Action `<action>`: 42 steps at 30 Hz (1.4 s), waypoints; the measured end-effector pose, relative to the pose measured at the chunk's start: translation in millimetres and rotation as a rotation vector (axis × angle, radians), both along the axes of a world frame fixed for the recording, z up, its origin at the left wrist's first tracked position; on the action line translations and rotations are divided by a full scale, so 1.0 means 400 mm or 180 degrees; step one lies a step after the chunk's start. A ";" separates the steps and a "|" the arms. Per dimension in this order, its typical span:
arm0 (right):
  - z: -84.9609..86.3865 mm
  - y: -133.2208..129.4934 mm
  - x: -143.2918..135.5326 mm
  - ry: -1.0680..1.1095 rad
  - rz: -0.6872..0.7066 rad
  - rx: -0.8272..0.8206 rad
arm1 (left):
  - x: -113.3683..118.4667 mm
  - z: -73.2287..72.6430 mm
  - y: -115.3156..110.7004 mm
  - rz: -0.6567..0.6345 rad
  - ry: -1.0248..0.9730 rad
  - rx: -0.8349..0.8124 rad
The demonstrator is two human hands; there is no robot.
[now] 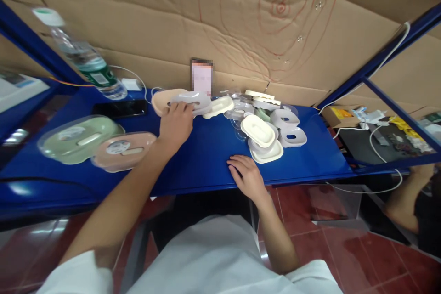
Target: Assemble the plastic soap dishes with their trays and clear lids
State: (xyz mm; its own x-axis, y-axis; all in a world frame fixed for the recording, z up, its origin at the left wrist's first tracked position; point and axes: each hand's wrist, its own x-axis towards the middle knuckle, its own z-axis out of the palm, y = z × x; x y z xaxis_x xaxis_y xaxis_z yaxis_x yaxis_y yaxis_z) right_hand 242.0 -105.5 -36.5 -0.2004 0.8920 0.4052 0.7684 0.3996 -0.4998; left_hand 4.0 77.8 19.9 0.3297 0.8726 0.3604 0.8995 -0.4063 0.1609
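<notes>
My left hand reaches to the back of the blue table and grips a grey plastic soap-dish part lying over a beige tray. My right hand lies flat near the table's front edge, fingers spread, holding nothing. Just beyond it sits a pile of cream trays and grey inserts. Two packed soap dishes under clear lids, one green and one pink, stand at the left.
A water bottle leans at the back left beside a black phone and a white charger. Cardboard walls the back. Another person's arm shows at the far right, near cables and a cluttered desk.
</notes>
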 end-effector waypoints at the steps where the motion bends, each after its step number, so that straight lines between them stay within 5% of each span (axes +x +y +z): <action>1: -0.001 -0.001 0.001 0.0035 -0.0008 0.0041 | -0.002 0.003 -0.024 -0.0026 -0.0003 0.0079; 6: -0.015 -0.016 0.004 0.0275 -0.0106 0.0385 | -0.033 -0.008 -0.221 -0.0526 -0.0287 0.0681; 9: -0.014 -0.026 0.009 0.0056 -0.1018 0.0998 | -0.063 -0.058 -0.328 -0.0783 -0.0391 0.0691; 12: 0.012 -0.008 0.035 -0.0410 -0.1848 0.0979 | -0.089 -0.114 -0.383 -0.0926 -0.0420 0.0552; 19: 0.049 0.089 0.104 -0.0605 -0.1756 0.0822 | -0.092 -0.161 -0.401 -0.1050 -0.1264 0.0323; 26: 0.039 0.026 -0.014 -0.0858 -0.0878 0.1101 | -0.091 -0.137 -0.410 -0.0348 -0.2179 0.0821; 31: 0.002 -0.004 -0.096 -0.0756 -0.0267 0.0723 | -0.086 -0.133 -0.406 -0.0256 -0.1985 0.0802; 37: -0.012 -0.007 -0.051 0.0008 -0.0430 0.0357 | -0.081 -0.136 -0.398 -0.0460 -0.1434 0.0523; 42: 0.000 -0.011 -0.023 -0.0253 -0.0073 0.0059 | -0.044 -0.137 -0.376 -0.0701 -0.0925 0.0430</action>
